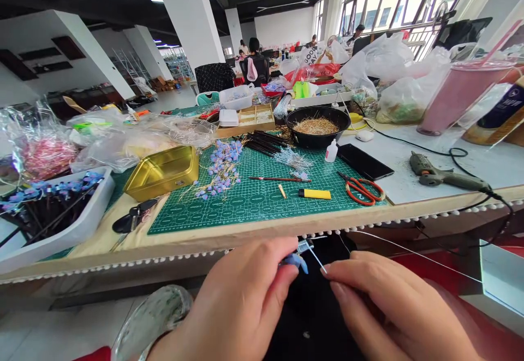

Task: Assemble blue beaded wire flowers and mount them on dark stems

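Note:
In front of the table edge, my left hand [241, 290] pinches a small blue flower piece [298, 261] between thumb and forefinger. The flower's petals stick out past the fingertips, with a pale clip-like bit at the top; its stem is hidden by the hand. To the right, my right hand [393, 295] is closed, thumb against forefinger, on a thin pale blue thread [317, 258]. That thread runs taut from the flower piece to the right fingertips. The other fingers of the right hand are curled and partly hidden.
On the green cutting mat [229, 208] lie blue-purple flowers [221, 170], red-handled scissors [362, 189], a yellow lighter [315, 194] and a brush [278, 179]. Around it are a gold tin [164, 172], a black bowl [292, 129], a phone [364, 161] and a glue gun [446, 175]. People sit farther back.

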{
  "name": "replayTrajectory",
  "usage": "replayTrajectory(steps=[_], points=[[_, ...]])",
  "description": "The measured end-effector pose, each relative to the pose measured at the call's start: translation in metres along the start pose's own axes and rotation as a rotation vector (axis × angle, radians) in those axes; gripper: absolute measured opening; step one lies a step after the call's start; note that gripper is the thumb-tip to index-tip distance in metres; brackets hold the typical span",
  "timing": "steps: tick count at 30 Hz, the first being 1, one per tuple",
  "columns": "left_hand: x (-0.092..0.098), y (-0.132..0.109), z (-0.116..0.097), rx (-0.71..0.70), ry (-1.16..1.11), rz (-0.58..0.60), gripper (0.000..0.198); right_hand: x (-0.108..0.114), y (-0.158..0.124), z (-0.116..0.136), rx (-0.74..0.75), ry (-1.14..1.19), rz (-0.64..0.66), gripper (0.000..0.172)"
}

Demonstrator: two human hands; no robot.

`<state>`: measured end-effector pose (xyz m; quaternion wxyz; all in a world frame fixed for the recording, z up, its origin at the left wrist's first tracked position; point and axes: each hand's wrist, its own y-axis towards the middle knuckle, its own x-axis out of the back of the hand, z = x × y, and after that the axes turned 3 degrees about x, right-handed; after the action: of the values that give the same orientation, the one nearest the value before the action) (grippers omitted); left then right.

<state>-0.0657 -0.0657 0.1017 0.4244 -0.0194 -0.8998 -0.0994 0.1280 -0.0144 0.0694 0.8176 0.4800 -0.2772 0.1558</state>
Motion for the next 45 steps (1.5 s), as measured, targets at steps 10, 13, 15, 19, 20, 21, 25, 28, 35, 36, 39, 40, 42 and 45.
replayTrajectory(steps=[10, 13, 15, 19, 20, 21, 25, 28, 35, 36, 39, 40, 42, 45], points=[[-0.002, -0.009, 0.007, -0.328, 0.441, -0.049, 0.041, 0.01, 0.004, 0.013, 0.052, -0.125, 0.077, 0.019], [0.0, -0.008, 0.007, -0.295, 0.388, -0.074, 0.039, 0.007, 0.007, 0.015, -0.005, -0.114, -0.002, 0.014], [0.0, -0.007, 0.008, -0.297, 0.358, -0.078, 0.039, 0.004, 0.011, 0.016, -0.041, -0.096, -0.039, 0.012], [-0.002, -0.005, 0.008, -0.27, 0.325, -0.099, 0.034, -0.001, 0.015, 0.016, -0.072, -0.084, -0.048, 0.014], [-0.002, -0.004, 0.007, -0.255, 0.315, -0.102, 0.032, -0.002, 0.014, 0.015, -0.077, -0.08, -0.046, 0.014], [-0.001, -0.004, 0.007, -0.246, 0.301, -0.1, 0.029, -0.002, 0.013, 0.014, -0.08, -0.075, -0.041, 0.013], [0.003, -0.002, 0.003, -0.132, 0.155, -0.068, 0.023, -0.006, 0.003, 0.005, -0.068, -0.024, -0.024, 0.017], [0.005, -0.002, 0.001, -0.047, 0.006, -0.04, 0.027, -0.009, -0.002, 0.001, -0.026, 0.026, -0.03, 0.022], [0.012, 0.003, 0.001, 0.329, -0.558, 0.1, 0.026, -0.001, 0.007, -0.003, -0.029, -0.158, 0.227, 0.02], [0.012, 0.005, 0.001, 0.415, -0.681, 0.127, 0.026, 0.001, 0.009, -0.005, -0.019, -0.221, 0.235, 0.024], [0.012, 0.01, -0.001, 0.573, -0.994, 0.205, 0.032, 0.005, 0.013, -0.007, -0.092, -0.163, 0.119, 0.034], [0.012, 0.012, -0.002, 0.59, -1.057, 0.221, 0.033, 0.005, 0.015, -0.007, -0.15, -0.034, 0.081, 0.029], [0.011, 0.014, -0.004, 0.598, -1.133, 0.24, 0.034, 0.001, 0.017, -0.004, -0.243, 0.232, 0.0, 0.014], [0.011, 0.015, -0.004, 0.612, -1.173, 0.247, 0.034, -0.009, 0.018, 0.003, -0.282, 0.32, -0.122, 0.013]])
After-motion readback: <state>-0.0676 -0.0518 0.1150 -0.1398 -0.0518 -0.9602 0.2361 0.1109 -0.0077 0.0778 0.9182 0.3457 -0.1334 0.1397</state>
